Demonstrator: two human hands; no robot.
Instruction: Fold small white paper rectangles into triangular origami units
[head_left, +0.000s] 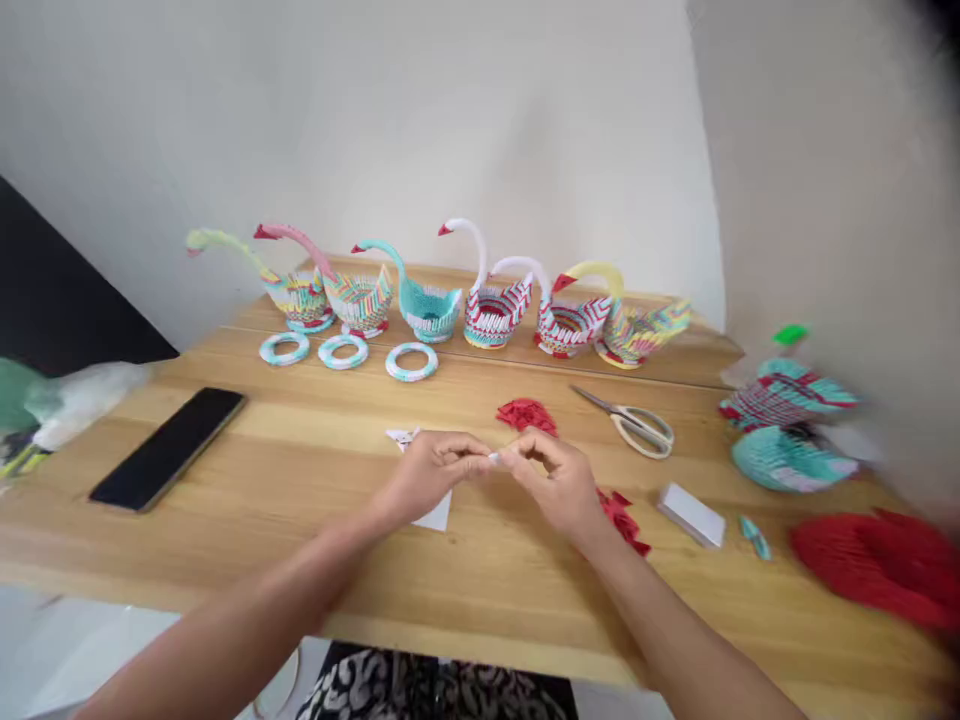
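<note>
My left hand (448, 470) and my right hand (551, 475) meet over the middle of the wooden table. Between their fingertips they pinch a small white piece of paper (494, 457), mostly covered by the fingers. Beneath my left hand lies a white sheet of paper (436, 514), partly hidden by the hand and wrist. A pile of red folded paper pieces (527, 414) rests just beyond my right hand. More red folded pieces (624, 522) lie beside my right wrist.
Several folded-paper swans (427, 308) line the back, with paper rings (412, 362) in front. Scissors (637, 428) and a white paper stack (691, 514) lie right, near a red paper piece (874, 565) and paper bodies (791, 458). A phone (169, 448) lies left.
</note>
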